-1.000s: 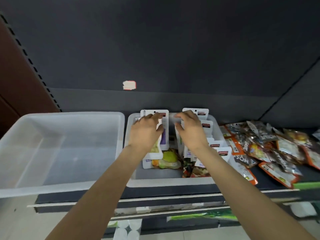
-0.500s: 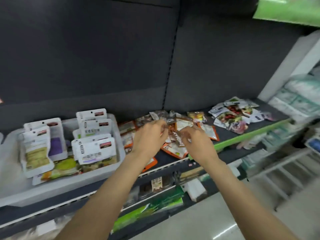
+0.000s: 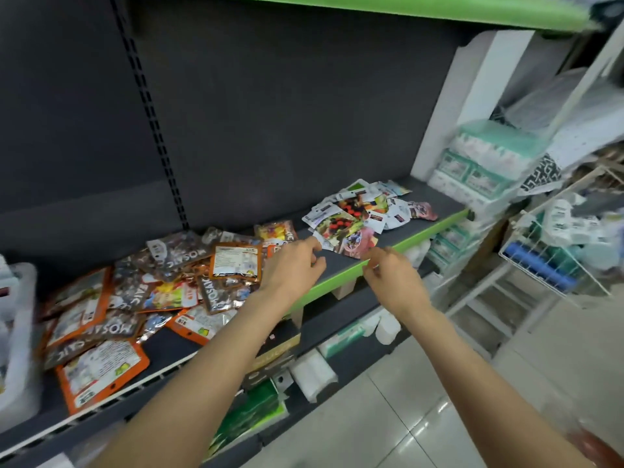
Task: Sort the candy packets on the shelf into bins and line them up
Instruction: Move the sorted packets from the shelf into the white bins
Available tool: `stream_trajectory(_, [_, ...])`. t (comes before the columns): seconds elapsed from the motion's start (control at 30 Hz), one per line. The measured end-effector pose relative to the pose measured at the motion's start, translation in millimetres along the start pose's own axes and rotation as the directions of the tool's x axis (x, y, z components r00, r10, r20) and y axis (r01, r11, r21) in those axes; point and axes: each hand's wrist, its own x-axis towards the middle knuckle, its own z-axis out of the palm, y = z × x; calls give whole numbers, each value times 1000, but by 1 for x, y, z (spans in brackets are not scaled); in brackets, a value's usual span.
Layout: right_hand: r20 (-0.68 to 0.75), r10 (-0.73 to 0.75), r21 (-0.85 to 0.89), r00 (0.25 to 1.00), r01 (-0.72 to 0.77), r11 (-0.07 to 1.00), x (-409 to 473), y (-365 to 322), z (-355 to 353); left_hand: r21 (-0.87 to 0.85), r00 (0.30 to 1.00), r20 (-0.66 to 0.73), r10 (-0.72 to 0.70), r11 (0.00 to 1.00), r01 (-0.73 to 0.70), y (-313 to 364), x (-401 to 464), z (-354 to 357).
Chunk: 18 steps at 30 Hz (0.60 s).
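A heap of orange and silver candy packets [image 3: 162,282] lies on the left part of the dark shelf [image 3: 341,263]. A second heap of white fruit-print packets [image 3: 358,214] lies at the shelf's right end. My left hand [image 3: 293,268] hovers between the two heaps with loosely curled fingers, its index tip close to the nearest white packet. My right hand [image 3: 388,275] hangs over the shelf's green front edge, fingers loosely curled. Neither hand holds anything. The rim of a clear bin [image 3: 20,332] shows at the far left.
A green-edged shelf [image 3: 371,8] overhangs above. Lower shelves hold boxes and white packs [image 3: 314,373]. To the right stand stacked tissue packs [image 3: 486,163] and a white wire basket [image 3: 553,255] full of goods, over a tiled floor.
My view and both hands have swung right, away from the bin of white packets, past the orange heap and toward the white fruit-print heap. Both hands stay empty.
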Motion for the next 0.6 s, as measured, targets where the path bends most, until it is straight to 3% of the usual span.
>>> stream_trajectory(0.2, [59, -19, -28, 998, 21, 999, 78, 57, -4, 25, 999, 46, 9, 1000, -10, 15, 87, 45])
stream_trajectory(0.43, [150, -55, -6, 987, 56, 998, 172, 118, -4, -67, 988, 93, -125, 989, 131, 13, 170, 85])
stream_trajectory(0.6, [182, -168, 2, 969, 171, 985, 234, 145, 12, -115, 974, 92, -207, 969, 217, -3, 214, 115])
